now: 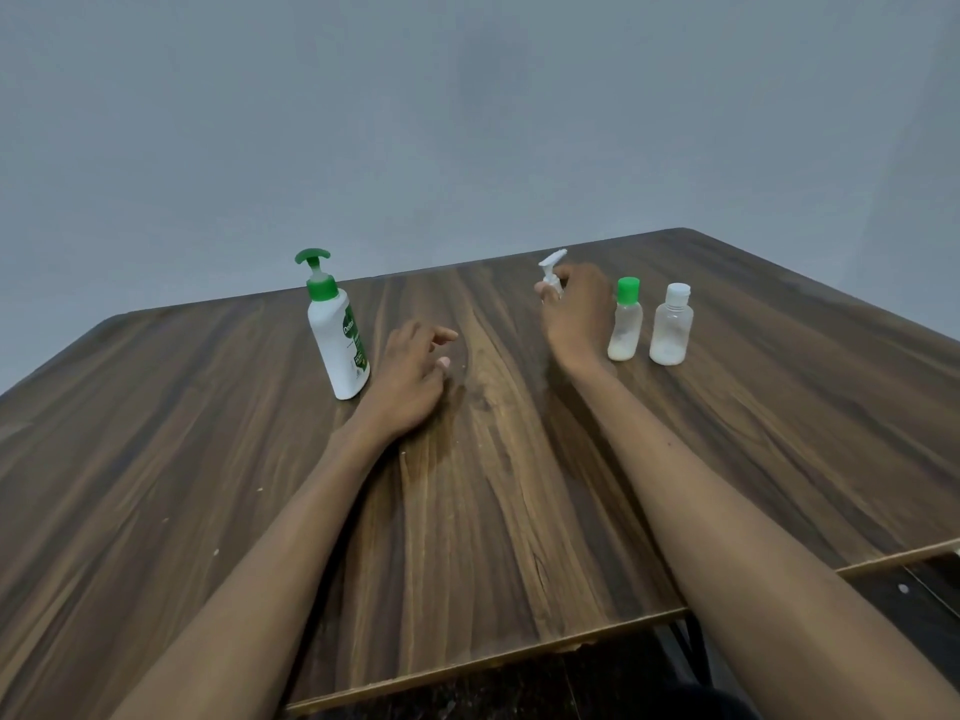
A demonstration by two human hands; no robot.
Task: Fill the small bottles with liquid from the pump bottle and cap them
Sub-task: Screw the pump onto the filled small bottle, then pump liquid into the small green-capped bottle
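A white pump bottle (pixel 337 340) with a green pump head stands on the wooden table (pixel 498 459), left of centre. My left hand (pixel 410 376) rests on the table just right of it, fingers relaxed and holding nothing. My right hand (pixel 576 309) grips a small bottle with a white pump top (pixel 551 272); the hand hides its body. To the right stand a small clear bottle with a green cap (pixel 626 322) and a small clear bottle with a white cap (pixel 671 327), each with a little whitish liquid at the bottom.
A plain grey wall rises behind the table. The table's near edge runs below my forearms, with a dark floor and a metal leg (pixel 691 646) under it at the lower right.
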